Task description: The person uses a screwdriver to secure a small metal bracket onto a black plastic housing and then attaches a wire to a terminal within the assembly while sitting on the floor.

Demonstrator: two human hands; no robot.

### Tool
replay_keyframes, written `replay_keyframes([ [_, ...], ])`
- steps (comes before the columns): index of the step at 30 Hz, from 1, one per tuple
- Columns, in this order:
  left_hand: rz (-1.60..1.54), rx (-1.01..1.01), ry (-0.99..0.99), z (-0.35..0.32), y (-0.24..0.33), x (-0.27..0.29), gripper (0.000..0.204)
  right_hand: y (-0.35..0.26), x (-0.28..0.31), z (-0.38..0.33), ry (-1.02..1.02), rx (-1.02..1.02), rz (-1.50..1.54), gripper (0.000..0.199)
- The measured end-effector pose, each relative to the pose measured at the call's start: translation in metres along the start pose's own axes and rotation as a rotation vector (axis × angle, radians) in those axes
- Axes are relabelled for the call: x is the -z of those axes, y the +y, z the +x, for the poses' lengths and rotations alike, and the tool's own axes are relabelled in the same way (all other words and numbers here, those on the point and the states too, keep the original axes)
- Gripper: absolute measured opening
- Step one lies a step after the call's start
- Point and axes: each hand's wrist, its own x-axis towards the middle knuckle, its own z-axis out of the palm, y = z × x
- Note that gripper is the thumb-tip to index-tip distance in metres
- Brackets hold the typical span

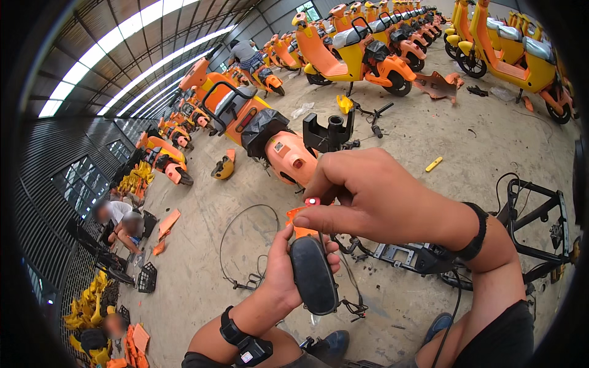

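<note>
My left hand (pixel 281 270) is wrapped round an elongated black housing (pixel 313 276) with rounded ends, its smooth dark face toward me. Just above it, my right hand (pixel 374 196) has thumb and bent forefinger pinched on a small red piece (pixel 313 201) with a white spot. A dark cable seems to run by the housing's upper end, partly covered by the fingers. Behind the hands shows an orange plastic part (pixel 296 216); I cannot tell whether either hand touches it.
A bare black scooter frame (pixel 537 248) stands at right. Ahead is an orange scooter (pixel 291 156); more scooters (pixel 343 55) fill the back. On the concrete lie a yellow utility knife (pixel 434 164) and a cable loop (pixel 222 248). People (pixel 123 224) crouch at left by orange and yellow panels.
</note>
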Motion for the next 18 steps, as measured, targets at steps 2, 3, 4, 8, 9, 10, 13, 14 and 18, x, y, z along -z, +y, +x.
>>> replay_keyframes([
  [2, 0.009, -0.02, 0.043, 0.0, -0.001, 0.002, 0.063, -0.002, -0.002, 0.001, -0.006, -0.111, 0.028, 0.036],
  [3, 0.016, -0.029, 0.065, 0.001, -0.001, 0.002, 0.063, -0.002, -0.003, 0.001, 0.005, -0.135, 0.043, 0.037],
  [4, 0.022, -0.039, 0.088, 0.001, -0.001, 0.002, 0.063, -0.001, -0.004, 0.002, 0.016, -0.159, 0.059, 0.038],
  [8, -0.006, -0.001, 0.055, 0.002, -0.002, 0.0, 0.063, 0.015, -0.019, 0.0, 0.178, 0.016, 0.006, 0.038],
  [9, -0.003, -0.007, 0.053, 0.002, -0.002, 0.0, 0.062, 0.017, -0.023, 0.001, 0.203, 0.042, 0.04, 0.037],
  [10, -0.001, -0.012, 0.051, 0.001, -0.002, -0.001, 0.062, 0.018, -0.025, 0.002, 0.227, 0.068, 0.074, 0.035],
  [13, -0.012, 0.0, -0.016, -0.002, -0.001, -0.004, 0.061, 0.012, -0.027, 0.0, 0.151, -0.01, 0.307, 0.028],
  [14, -0.025, 0.005, -0.034, -0.003, 0.0, -0.003, 0.061, 0.014, -0.027, 0.0, 0.151, 0.082, 0.249, 0.025],
  [18, -0.031, -0.001, -0.05, -0.002, 0.0, -0.001, 0.062, 0.02, -0.024, 0.002, 0.176, 0.327, 0.093, 0.021],
])
